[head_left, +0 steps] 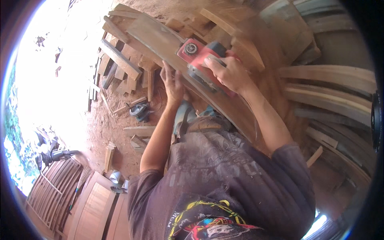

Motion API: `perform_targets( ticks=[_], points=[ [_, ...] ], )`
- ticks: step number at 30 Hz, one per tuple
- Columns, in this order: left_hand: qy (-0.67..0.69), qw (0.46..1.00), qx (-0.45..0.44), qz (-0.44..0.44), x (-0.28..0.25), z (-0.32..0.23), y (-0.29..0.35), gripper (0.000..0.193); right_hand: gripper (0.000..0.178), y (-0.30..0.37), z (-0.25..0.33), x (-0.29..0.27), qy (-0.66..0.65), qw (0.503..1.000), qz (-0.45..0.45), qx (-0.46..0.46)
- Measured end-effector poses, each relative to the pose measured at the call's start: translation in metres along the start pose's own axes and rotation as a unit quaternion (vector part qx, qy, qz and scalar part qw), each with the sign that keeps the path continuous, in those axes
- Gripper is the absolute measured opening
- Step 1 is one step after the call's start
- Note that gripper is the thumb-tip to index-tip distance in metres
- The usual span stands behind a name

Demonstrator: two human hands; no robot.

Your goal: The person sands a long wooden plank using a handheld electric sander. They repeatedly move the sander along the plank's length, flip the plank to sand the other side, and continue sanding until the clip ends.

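Note:
A long, wide wooden board [154,37] slants from the upper left toward the lower right in front of me. On top of it rests a red electric planer [197,51] with a round black knob. My right hand [231,75] is wrapped round the planer's handle. Against the near long edge of the board lies my left hand [172,85], its fingers stretched out and apart, gripping nothing. The planer's underside against the wood is hidden.
Wood offcuts [120,60] lie heaped beyond the board and to its left. A dark power tool [140,111] sits on the dusty floor at left. Curved timbers [328,94] are stacked at right; wooden panels [91,204] stand lower left, near a motorbike handlebar [60,154].

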State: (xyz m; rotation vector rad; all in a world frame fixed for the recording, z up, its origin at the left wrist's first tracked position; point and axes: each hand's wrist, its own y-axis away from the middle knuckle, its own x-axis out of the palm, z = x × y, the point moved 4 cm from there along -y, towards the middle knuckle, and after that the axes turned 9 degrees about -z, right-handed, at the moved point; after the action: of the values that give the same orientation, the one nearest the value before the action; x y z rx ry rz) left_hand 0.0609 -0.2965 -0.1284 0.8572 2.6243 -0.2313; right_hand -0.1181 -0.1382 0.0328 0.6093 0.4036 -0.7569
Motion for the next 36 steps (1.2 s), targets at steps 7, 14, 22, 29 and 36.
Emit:
perform_targets(
  ticks=[7, 14, 22, 29, 36],
  points=[
    [0.016, 1.000, -0.007, 0.001, -0.005, -0.014, 0.005, 0.071, 0.055, -0.151, 0.112, 0.084, -0.056, 0.991, 0.010, -0.123],
    [0.043, 0.998, -0.034, 0.033, 0.006, -0.028, -0.007, 0.073, 0.052, -0.265, 0.171, 0.126, -0.114, 0.992, 0.043, -0.036],
    [0.095, 0.989, -0.109, -0.016, -0.046, 0.033, 0.008, 0.063, 0.045, -0.008, 0.020, 0.047, -0.037, 0.997, 0.065, -0.021],
    [0.036, 0.972, -0.223, -0.061, -0.111, 0.104, 0.062, 0.055, 0.048, 0.065, -0.020, 0.028, -0.039, 0.993, 0.044, 0.106],
    [0.132, 0.971, -0.171, -0.098, -0.091, 0.059, 0.019, 0.050, 0.051, -0.159, 0.121, 0.118, -0.125, 0.990, 0.048, -0.031]
  ],
)
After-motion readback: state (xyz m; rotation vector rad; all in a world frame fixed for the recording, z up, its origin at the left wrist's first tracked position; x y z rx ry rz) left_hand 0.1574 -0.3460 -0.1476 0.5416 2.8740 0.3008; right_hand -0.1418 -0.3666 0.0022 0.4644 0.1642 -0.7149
